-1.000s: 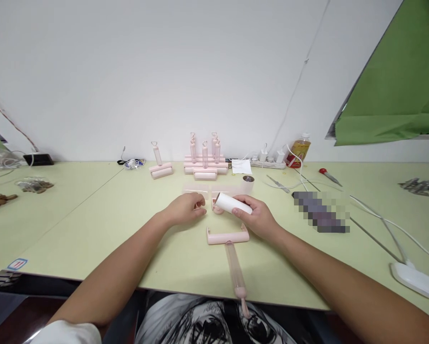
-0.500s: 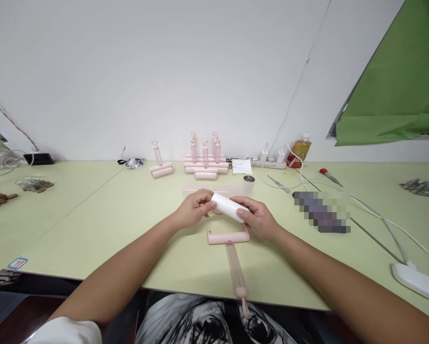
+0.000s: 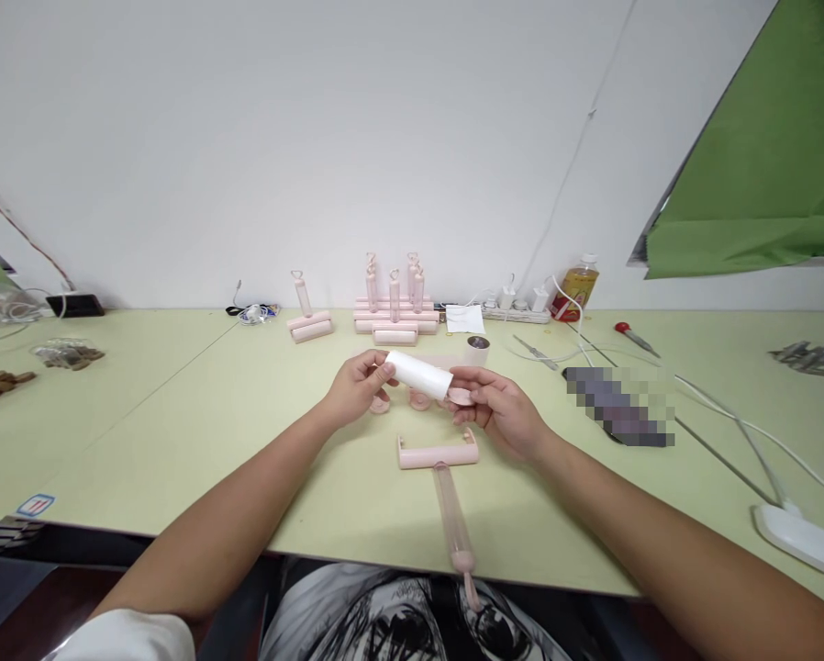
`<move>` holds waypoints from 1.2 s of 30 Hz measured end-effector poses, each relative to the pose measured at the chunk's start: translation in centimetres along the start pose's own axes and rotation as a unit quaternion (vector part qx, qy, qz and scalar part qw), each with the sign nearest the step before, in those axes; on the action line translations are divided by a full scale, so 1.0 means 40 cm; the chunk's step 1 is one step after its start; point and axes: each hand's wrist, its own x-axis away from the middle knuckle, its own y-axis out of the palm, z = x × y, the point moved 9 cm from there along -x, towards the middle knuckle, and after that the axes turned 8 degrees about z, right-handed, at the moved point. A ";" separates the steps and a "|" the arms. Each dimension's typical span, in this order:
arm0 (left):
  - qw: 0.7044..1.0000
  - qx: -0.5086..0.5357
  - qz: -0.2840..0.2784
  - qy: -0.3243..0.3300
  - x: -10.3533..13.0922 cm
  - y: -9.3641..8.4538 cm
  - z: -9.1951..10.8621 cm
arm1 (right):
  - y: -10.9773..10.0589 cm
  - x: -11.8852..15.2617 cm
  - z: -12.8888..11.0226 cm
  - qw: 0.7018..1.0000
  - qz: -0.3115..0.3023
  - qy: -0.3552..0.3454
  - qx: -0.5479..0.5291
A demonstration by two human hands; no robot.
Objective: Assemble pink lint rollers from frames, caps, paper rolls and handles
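My left hand (image 3: 358,387) is closed on the left end of a white lint roll (image 3: 418,374), which is tilted down to the right above the table. In my right hand (image 3: 505,410), the thumb and fingers pinch a small pink end cap (image 3: 460,397) close to the roll's right end. Below the hands, a pink lint roller handle (image 3: 439,456) lies with its bare bracket toward them and its clear grip (image 3: 455,514) reaching past the table's front edge. Two round pink caps (image 3: 420,399) rest on the table behind the hands, one partly hidden by my left fingers.
Several assembled pink lint rollers (image 3: 395,321) stand near the wall, with another roller (image 3: 308,326) to their left. A white cylinder (image 3: 477,351) with a dark open top stands behind my right hand. Tweezers (image 3: 534,352), a red-handled screwdriver (image 3: 636,340), a bottle (image 3: 575,289) and cables are at right.
My left hand has moved left and up with the roll. My right hand has come off the roll and now holds a pink end cap. More round caps show on the table.
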 end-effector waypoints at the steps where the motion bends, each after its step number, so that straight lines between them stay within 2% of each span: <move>1: 1.000 0.002 0.012 0.003 -0.003 -0.007 0.005 | -0.006 -0.002 0.001 1.000 0.014 0.007 0.000; 4: 0.998 0.004 0.064 0.019 -0.015 -0.047 0.024 | -0.027 -0.010 0.013 0.998 0.056 0.028 0.013; 7: 0.986 -0.024 0.150 0.069 -0.031 -0.127 0.056 | -0.042 -0.017 0.025 0.996 0.074 0.034 0.023; 9: 0.962 -0.089 0.227 0.121 -0.034 -0.195 0.085 | -0.045 -0.019 0.031 0.996 0.072 0.032 0.028; 11: 0.925 -0.182 0.291 0.160 -0.031 -0.250 0.107 | -0.045 -0.018 0.036 0.997 0.068 0.037 0.031; 14: 0.882 -0.301 0.324 0.159 -0.038 -0.291 0.098 | -0.041 -0.016 0.041 0.996 0.061 0.046 0.035; 19: 0.854 -0.398 0.312 0.128 -0.062 -0.308 0.046 | -0.037 -0.012 0.041 0.995 0.067 0.053 0.052; 26: 0.852 -0.398 0.316 0.126 -0.076 -0.331 0.019 | -0.029 -0.010 0.038 0.995 0.057 0.046 0.072; 31: 0.863 -0.406 0.277 0.117 -0.100 -0.306 -0.021 | -0.029 -0.013 0.042 0.995 0.051 0.042 0.076; 36: 0.856 -0.438 0.245 0.122 -0.112 -0.277 -0.029 | -0.030 -0.013 0.045 0.995 0.053 0.046 0.072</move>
